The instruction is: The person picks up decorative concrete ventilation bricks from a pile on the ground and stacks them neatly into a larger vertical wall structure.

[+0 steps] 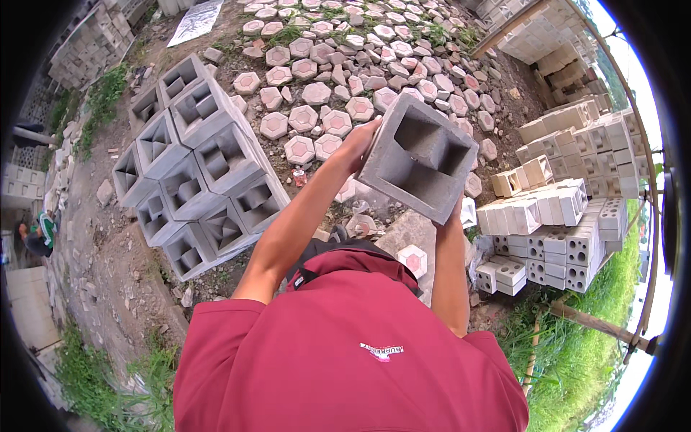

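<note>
A grey concrete ventilation block [430, 147] is held up in front of me, tilted, its hollow face with inner stepped walls toward the view. My left hand [361, 142] grips its left side. At the lower right corner my right hand [453, 218] supports it, the fingers mostly hidden behind the block. To the left on the ground stands a stack of similar blocks [193, 189], their hollow faces turned toward me.
Hexagonal pavers [302, 119] with reddish centres cover the ground ahead, among rubble. On the right are piles of pale hollow blocks [529, 205], beside grass [597, 324] and a wooden pole [597, 322]. A person [41, 234] in green is at the far left.
</note>
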The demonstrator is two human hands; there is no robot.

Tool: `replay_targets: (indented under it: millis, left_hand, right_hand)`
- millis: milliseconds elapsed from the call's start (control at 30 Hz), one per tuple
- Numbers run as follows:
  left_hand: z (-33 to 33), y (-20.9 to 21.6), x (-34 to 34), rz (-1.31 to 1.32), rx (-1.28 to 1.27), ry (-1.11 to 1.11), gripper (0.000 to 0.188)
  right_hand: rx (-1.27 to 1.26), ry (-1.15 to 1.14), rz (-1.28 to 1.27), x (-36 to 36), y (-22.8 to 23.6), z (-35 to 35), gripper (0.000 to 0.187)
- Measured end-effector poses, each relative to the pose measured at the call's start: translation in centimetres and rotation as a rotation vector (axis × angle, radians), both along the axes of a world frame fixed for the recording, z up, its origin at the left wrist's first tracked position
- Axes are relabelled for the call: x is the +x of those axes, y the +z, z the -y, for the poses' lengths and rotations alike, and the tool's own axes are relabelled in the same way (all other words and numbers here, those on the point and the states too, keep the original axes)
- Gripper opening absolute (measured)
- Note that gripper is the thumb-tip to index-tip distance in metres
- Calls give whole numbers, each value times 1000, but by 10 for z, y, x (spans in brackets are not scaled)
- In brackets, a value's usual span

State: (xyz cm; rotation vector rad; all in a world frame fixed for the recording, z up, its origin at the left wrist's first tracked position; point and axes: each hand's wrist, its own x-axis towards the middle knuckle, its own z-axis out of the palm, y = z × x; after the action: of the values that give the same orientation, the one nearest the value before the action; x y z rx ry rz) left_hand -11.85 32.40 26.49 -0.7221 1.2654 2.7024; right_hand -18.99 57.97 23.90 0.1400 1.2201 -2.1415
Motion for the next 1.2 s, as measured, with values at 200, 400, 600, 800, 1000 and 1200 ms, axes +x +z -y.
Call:
replay_targets:
  millis: [200,400,600,800,1000,1200]
  left_hand:
    - [-33,-17,-66,65,-33,-54,44]
    - [-36,-46,-118,214,2,-143,39]
    - [31,-93,-224,213,-45,-247,41]
    - [169,-125,-370,45,-176,-218,44]
    - [269,-105,-469,109,-39,-219,47]
    - [336,-94,-551,143,59,-65,46]
  right_hand:
    - [61,-173,71,-38,-10,-33,59]
    - [117,-272,117,-65,-50,-43,57]
    - [51,-336,118,-137,-79,26,58]
    - [-49,-344,42,-276,-96,175,61]
    - [2,-296,73,-383,-82,263,59]
    - [26,-147,94,-516,-77,339,62]
